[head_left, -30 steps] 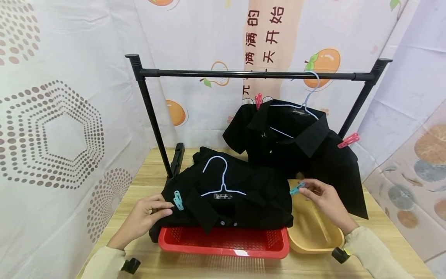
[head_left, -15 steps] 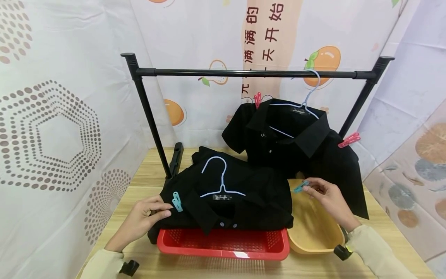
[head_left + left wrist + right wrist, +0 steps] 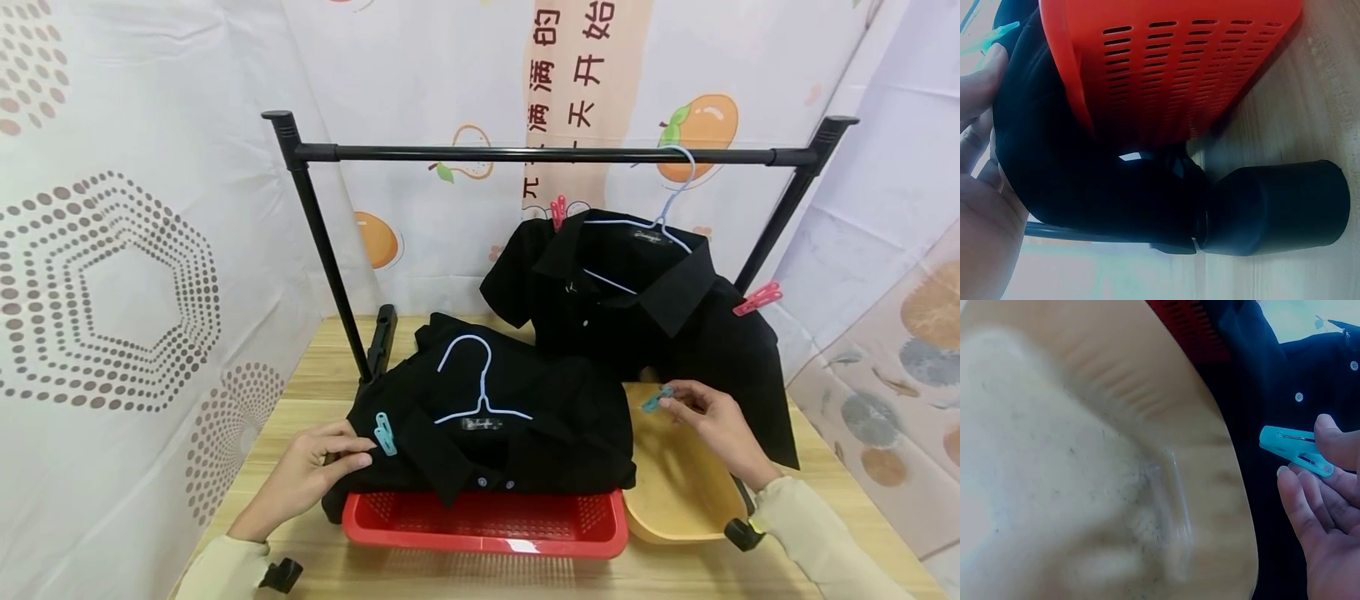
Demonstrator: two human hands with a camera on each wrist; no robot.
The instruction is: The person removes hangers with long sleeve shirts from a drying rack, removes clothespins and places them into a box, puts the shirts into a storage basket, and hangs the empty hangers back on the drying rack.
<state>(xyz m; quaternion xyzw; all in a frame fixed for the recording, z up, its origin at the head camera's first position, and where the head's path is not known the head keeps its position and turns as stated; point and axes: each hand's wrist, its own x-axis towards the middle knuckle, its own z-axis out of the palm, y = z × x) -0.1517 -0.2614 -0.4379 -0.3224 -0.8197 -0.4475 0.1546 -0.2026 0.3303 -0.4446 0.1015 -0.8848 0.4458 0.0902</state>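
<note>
A black collared shirt (image 3: 570, 450) lies over the red basket, a pale blue hanger (image 3: 483, 383) rising from its collar. At the shirt's left side, my left hand (image 3: 311, 471) pinches the cloth between thumb and fingers. Just beyond those fingertips, a teal clothespin (image 3: 385, 435) is clipped to the shirt. My right hand (image 3: 716, 429) holds another teal clothespin (image 3: 1288, 442) between thumb and fingers, above the yellow basin (image 3: 678, 521). In the right wrist view, black cloth with buttons shows behind this clothespin.
A black rack's bar (image 3: 480, 154) spans the back. From its right part hangs a second black shirt (image 3: 622, 325), with a pink clothespin (image 3: 558, 212) at one shoulder and a red clothespin (image 3: 757, 298) at the other. The red basket (image 3: 480, 546) stands on the wooden table (image 3: 330, 350).
My right hand has drawn slightly to the right with its teal clothespin, away from the shirt on the basket. My left hand stays at the shirt's left side.
</note>
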